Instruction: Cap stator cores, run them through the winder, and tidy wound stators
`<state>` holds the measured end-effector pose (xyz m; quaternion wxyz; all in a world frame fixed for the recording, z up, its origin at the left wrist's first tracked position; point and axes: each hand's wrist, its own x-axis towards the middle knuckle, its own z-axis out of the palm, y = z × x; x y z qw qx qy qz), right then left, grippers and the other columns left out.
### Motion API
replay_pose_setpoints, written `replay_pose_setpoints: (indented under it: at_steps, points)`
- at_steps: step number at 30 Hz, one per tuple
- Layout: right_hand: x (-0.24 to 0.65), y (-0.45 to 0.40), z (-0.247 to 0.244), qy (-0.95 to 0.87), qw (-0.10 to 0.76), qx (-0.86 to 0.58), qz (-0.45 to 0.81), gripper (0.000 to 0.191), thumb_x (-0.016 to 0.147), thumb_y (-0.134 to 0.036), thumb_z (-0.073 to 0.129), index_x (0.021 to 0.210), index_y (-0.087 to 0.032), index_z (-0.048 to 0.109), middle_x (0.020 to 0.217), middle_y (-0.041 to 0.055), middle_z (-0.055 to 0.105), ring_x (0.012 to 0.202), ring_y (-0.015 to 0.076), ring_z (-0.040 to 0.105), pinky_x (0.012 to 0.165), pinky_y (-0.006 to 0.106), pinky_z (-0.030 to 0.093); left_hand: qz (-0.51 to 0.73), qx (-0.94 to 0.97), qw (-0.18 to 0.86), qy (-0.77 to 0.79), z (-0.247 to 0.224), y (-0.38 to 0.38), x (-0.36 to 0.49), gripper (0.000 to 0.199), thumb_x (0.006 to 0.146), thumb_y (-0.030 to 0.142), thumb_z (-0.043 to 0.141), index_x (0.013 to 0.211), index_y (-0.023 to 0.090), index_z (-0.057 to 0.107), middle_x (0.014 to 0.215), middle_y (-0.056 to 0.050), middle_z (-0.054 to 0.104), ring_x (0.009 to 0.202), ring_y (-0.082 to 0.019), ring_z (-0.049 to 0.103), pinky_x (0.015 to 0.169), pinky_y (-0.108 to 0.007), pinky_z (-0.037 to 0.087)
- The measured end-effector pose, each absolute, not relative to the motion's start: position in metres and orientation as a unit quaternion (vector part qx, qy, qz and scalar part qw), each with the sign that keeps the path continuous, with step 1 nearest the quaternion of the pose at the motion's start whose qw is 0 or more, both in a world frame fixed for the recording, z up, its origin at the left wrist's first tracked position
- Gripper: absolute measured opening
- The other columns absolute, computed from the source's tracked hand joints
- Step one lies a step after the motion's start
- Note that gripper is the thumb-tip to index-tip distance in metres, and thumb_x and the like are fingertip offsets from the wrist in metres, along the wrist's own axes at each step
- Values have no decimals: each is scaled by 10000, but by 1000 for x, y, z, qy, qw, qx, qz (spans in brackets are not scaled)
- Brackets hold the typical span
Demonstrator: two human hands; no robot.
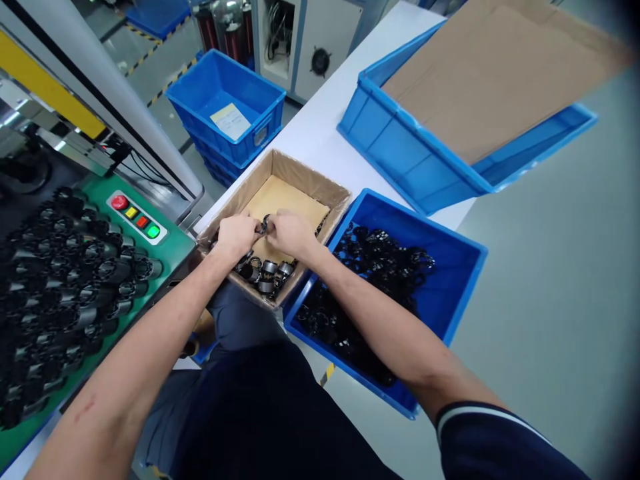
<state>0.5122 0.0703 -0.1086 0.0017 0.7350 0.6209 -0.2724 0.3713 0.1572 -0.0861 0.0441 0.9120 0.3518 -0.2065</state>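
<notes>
with the fingers of my left hand [237,233] and of my right hand [291,233] i pinch one small dark ring [265,225], so both are narrow, with the ring between their tips. the ring is above the open carton [313,177], over the cardboard sheet [287,200] which lies inside it. at six o'clock from my fingers, in the same carton, several dark and silvery rings [269,268] lie loosely together. at four o'clock is the blue bin [445,293] with a heap of black parts [383,253]; my right forearm passes over it. at two o'clock, on the white counter [325,127], there is a blue crate [390,133] with brown cardboard [480,80] leaning out. at eleven o'clock stands another blue container [240,73], holding a paper [231,121]. at eight o'clock, many dark cylindrical parts [80,287] are on the green surface [175,250], near the button panel [135,217].
</notes>
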Motion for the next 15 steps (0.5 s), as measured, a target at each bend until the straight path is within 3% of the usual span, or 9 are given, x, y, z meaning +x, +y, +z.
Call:
replay_pose_setpoints:
  at_steps: [3, 6, 15]
  points:
    - [514, 60, -109, 655, 62, 661, -361, 357, 1130, -483, 806, 1310, -175, 799, 1340, 100, 814, 1192, 263, 803, 1076, 494, 691, -191, 918, 19, 346, -86, 148, 361, 427, 1151, 332, 657, 1524, 144, 744, 1547, -237, 699, 1446, -391, 658, 1056, -438, 553]
    - [512, 54, -111, 676, 96, 612, -399, 335, 1125, -449, 821, 1317, -176, 797, 1335, 95, 814, 1172, 254, 806, 1048, 477, 703, -205, 919, -3, 336, -87, 142, 352, 453, 1141, 369, 676, 1417, 26, 785, 1500, -309, 705, 1521, -448, 561, 1206, -513, 468]
    - [500, 44, -104, 611, 87, 751, -234, 417, 1138, -425, 799, 1476, -188, 746, 1545, 149, 732, 1346, 306, 758, 1141, 539, 675, -210, 913, -29, 348, -85, 133, 345, 494, 1134, 441, 692, 1362, 24, 829, 1510, -311, 700, 1504, -463, 535, 1251, -551, 398]
